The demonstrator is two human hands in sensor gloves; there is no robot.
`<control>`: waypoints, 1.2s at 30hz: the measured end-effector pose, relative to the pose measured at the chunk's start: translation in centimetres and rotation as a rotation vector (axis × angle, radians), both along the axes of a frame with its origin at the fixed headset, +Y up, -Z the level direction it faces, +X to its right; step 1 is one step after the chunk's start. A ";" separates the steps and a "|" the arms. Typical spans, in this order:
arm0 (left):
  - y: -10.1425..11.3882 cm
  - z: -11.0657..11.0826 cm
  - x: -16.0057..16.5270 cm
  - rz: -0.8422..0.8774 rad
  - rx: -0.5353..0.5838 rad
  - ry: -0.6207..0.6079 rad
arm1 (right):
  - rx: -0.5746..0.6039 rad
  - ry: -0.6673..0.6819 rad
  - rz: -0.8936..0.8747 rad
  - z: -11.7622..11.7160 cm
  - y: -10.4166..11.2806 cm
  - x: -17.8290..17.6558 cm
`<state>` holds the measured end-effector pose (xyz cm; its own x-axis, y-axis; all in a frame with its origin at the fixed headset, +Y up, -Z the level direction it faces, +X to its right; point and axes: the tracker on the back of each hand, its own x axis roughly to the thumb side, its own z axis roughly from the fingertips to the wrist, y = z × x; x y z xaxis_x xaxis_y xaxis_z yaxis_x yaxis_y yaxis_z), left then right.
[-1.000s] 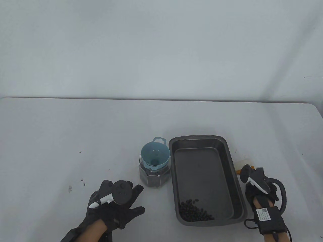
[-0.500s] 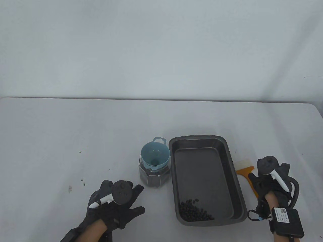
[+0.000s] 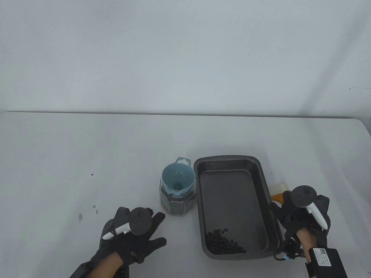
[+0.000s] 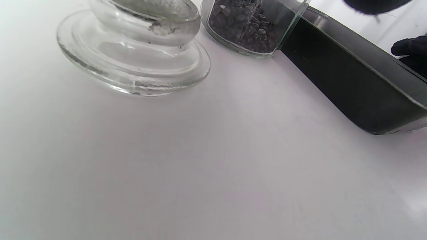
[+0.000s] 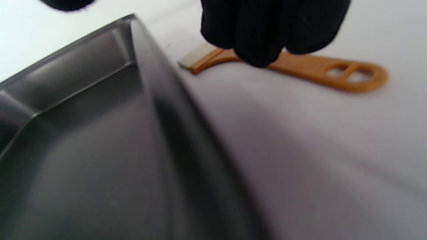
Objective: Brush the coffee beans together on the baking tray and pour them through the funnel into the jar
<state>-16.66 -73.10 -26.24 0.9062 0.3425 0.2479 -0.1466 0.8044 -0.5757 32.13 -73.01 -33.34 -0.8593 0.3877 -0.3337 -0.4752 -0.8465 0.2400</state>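
The jar with its funnel stands touching the baking tray on its left, leaving bare table farther left and beyond.

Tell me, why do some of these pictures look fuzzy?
Right wrist view: the baking tray sits close and smeared, while the orange brush is fairly sharp. Left wrist view: glare washes out the table. Table view: evenly lit and sharp, with soft shadows.

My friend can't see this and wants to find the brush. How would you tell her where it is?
Start at the big dark baking tray on the white table. Look just past its right side, where the gloved right hand hovers. The brush lies flat there: the only orange thing, with a holed handle and pale bristles.
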 end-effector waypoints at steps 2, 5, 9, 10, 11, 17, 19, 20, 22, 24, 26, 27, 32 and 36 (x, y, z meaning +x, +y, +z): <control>0.0 0.0 0.0 0.002 0.001 0.000 | 0.020 -0.019 -0.011 0.0 -0.2 -0.5; 0.0 0.0 0.0 0.004 0.004 -0.001 | -0.016 0.003 0.008 -0.1 -0.5 -1.1; 0.0 0.0 0.0 0.006 0.006 -0.003 | -0.050 0.008 0.070 -0.2 -0.7 -1.9; 0.0 0.0 0.0 0.007 0.006 -0.003 | -0.055 0.008 0.076 -0.2 -0.7 -2.0; 0.1 0.0 0.0 0.007 0.007 -0.004 | -0.076 0.007 0.087 -0.2 -0.9 -2.0; 0.0 0.1 0.0 0.009 0.010 -0.004 | -0.174 -0.011 0.005 -0.2 -2.4 -1.6; 0.0 0.1 0.0 0.008 0.009 -0.005 | -0.181 -0.019 -0.024 -0.2 -2.6 -1.4; 0.0 0.1 0.0 0.008 0.009 -0.005 | -0.181 -0.020 -0.023 -0.2 -2.6 -1.4; 0.0 0.1 0.0 0.009 0.009 -0.005 | -0.190 -0.022 -0.021 -0.2 -2.5 -1.5; 0.0 0.1 0.0 0.009 0.009 -0.004 | -0.203 -0.015 -0.013 -0.2 -2.5 -1.5; 0.0 0.1 0.0 0.009 0.009 -0.003 | -0.211 -0.016 -0.038 -0.2 -2.7 -1.3; 0.0 0.1 0.0 0.010 0.008 -0.003 | -0.213 -0.018 -0.057 -0.2 -2.7 -1.2; 0.0 0.1 -0.1 0.013 0.005 -0.003 | -0.218 -0.025 -0.139 0.0 -2.7 -0.9; 0.0 0.1 -0.1 0.013 0.008 -0.006 | -0.221 -0.035 -0.211 0.2 -2.6 -0.7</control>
